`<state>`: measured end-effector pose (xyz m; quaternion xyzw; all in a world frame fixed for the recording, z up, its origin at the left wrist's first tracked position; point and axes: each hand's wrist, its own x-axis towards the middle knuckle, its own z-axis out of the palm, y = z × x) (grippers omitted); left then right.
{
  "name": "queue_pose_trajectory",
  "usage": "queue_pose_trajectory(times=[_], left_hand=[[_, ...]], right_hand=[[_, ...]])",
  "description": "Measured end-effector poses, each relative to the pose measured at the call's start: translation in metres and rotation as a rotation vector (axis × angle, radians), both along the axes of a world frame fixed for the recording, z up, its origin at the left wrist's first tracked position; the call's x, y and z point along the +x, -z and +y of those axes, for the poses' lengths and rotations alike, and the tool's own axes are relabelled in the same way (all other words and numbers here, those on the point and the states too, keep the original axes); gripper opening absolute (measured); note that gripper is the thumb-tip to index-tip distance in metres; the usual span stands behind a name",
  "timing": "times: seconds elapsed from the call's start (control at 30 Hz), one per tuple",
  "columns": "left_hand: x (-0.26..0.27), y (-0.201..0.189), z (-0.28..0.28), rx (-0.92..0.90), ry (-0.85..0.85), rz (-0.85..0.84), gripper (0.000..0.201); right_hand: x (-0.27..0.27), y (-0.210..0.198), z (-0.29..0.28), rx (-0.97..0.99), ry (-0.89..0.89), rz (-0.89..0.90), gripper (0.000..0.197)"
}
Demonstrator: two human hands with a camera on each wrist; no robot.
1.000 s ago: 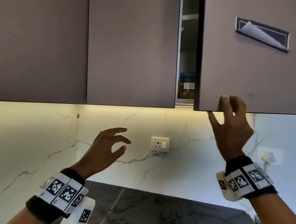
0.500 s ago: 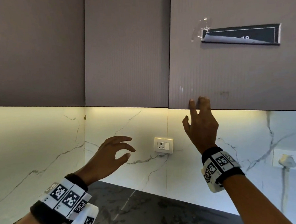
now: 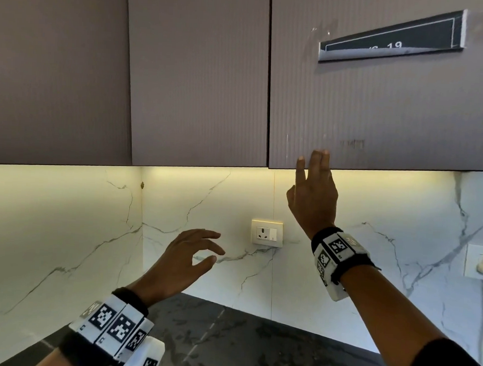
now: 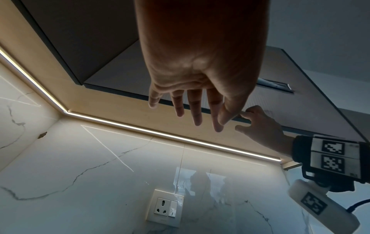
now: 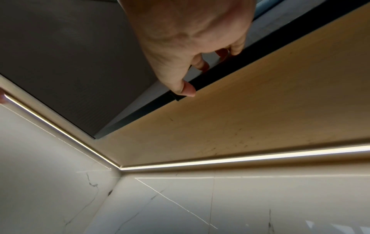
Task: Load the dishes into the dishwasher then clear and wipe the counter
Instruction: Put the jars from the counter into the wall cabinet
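Observation:
No dishes are in view. My right hand (image 3: pixel 313 183) is raised to the brown upper cabinet door (image 3: pixel 378 106). Its straight fingers press flat on the door's front at the lower edge. In the right wrist view the right hand (image 5: pixel 190 55) has its thumb against the door's dark bottom edge (image 5: pixel 230 69). The door sits flush with the door beside it. My left hand (image 3: pixel 191 258) hovers above the dark stone counter (image 3: pixel 240 336) with fingers spread and loosely bent, holding nothing. The left wrist view shows the left hand (image 4: pixel 190 102) with an empty palm.
A peeling dark label (image 3: pixel 390 36) is stuck on the door. A wall socket (image 3: pixel 266 232) sits on the white marble backsplash, and another socket with a plug (image 3: pixel 482 262) is at the far right. A light strip (image 5: pixel 240 158) runs under the cabinets.
The cabinet door was ajar with jars visible inside; my right hand has pushed it shut. The left hand has stayed almost still.

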<state>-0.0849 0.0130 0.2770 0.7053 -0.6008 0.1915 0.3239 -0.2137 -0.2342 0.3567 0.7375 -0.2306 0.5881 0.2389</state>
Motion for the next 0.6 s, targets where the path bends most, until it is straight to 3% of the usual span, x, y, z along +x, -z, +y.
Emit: queue_pose_trajectory(times=[0.2,0.37,0.5,0.6], left_hand=[[-0.002,0.009,0.001,0.033,-0.032,0.036,0.029],[0.006,0.016,0.020,0.054,-0.085,0.020,0.039],[0.015,0.027,0.052,0.072,-0.150,0.060,0.043],[0.020,0.041,0.084,0.069,-0.229,0.179,0.022]], right_hand=[[0.004,0.006,-0.005,-0.036,-0.026,-0.055,0.051],[0.010,0.007,0.006,0.078,-0.105,-0.122,0.053],[0.011,0.025,0.017,0.175,-0.177,-0.074,0.061],[0.020,0.057,0.036,0.317,-0.343,-0.054,0.054]])
